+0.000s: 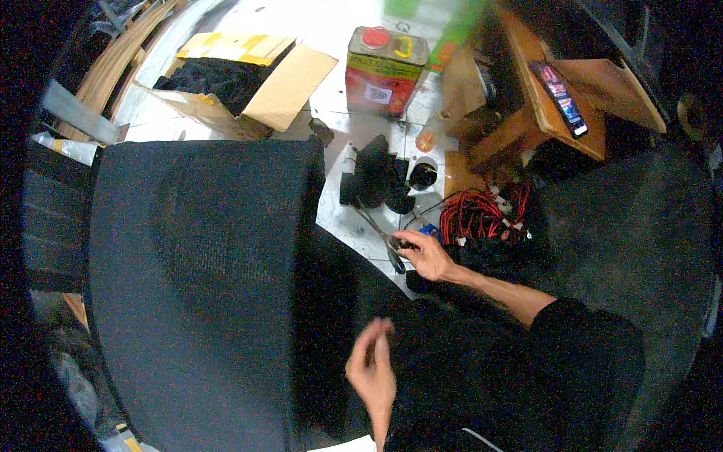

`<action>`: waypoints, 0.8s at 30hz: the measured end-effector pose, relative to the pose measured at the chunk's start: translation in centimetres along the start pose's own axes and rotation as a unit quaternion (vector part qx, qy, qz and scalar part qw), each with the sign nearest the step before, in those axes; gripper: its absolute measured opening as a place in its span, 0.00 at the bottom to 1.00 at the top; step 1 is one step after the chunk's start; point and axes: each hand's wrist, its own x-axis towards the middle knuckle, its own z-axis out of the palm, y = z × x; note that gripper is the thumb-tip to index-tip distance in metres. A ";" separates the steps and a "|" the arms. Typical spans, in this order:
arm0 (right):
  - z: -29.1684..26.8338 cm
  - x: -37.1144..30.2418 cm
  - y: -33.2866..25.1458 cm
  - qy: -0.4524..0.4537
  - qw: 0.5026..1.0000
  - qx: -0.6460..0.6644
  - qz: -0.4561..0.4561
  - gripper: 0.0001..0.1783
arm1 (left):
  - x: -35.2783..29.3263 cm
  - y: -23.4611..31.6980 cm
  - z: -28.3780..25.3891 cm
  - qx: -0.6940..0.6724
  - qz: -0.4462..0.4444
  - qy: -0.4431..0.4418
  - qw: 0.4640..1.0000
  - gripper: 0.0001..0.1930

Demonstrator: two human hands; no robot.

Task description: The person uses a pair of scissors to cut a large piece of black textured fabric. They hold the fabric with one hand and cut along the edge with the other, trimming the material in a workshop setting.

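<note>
The right hand (425,258) grips scissors (398,263) over the white floor (340,217), beside the right edge of the black panel (196,233); the left hand (373,373) is apart, blurred, its hold unclear. Beyond the far edge, an open cardboard box (290,92) holds black material (215,80).

Matt cloth, shiny metal

We see matt, finely textured cloth over the broad dark panel (203,264), plain cardboard on the open box (290,87), scuffed painted metal on the can (385,74), smooth plastic-coated wires (471,215), glossy tiles (320,32), and metal on the slim tool (395,258).
</note>
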 end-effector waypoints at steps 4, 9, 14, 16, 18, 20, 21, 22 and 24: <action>0.0 -1.3 -2.4 -0.019 0.991 -0.004 -0.131 0.21 | 6.4 -1.5 5.2 0.042 0.159 0.019 0.986 0.37; 0.6 -3.0 -3.4 -0.071 0.974 0.108 -0.185 0.19 | 7.3 -1.6 5.8 0.145 0.157 -0.011 0.977 0.42; 0.8 -4.1 -3.7 -0.073 0.976 0.114 -0.171 0.19 | 7.5 -1.3 5.6 0.152 0.196 0.005 0.969 0.44; 0.6 -3.9 -4.3 -0.064 0.972 0.105 -0.199 0.19 | 7.4 -0.7 5.4 0.146 0.216 0.010 0.965 0.41; 0.5 -4.1 -5.3 -0.073 0.976 0.121 -0.167 0.19 | 7.6 -0.5 5.0 0.152 0.242 0.008 0.958 0.39; 0.3 -4.7 -6.4 -0.098 0.979 0.161 -0.073 0.20 | 7.8 -0.6 4.6 0.170 0.272 0.001 0.947 0.37; 0.2 -4.7 -6.3 -0.114 0.981 0.145 -0.065 0.22 | 7.7 -0.2 4.6 0.157 0.266 0.014 0.951 0.33; 0.2 -4.6 -6.2 -0.129 0.982 0.129 -0.057 0.25 | 7.6 0.0 4.5 0.152 0.262 0.016 0.953 0.33; 0.1 -4.7 -6.1 -0.144 0.980 0.114 -0.074 0.29 | 7.6 0.3 4.4 0.143 0.255 0.020 0.956 0.32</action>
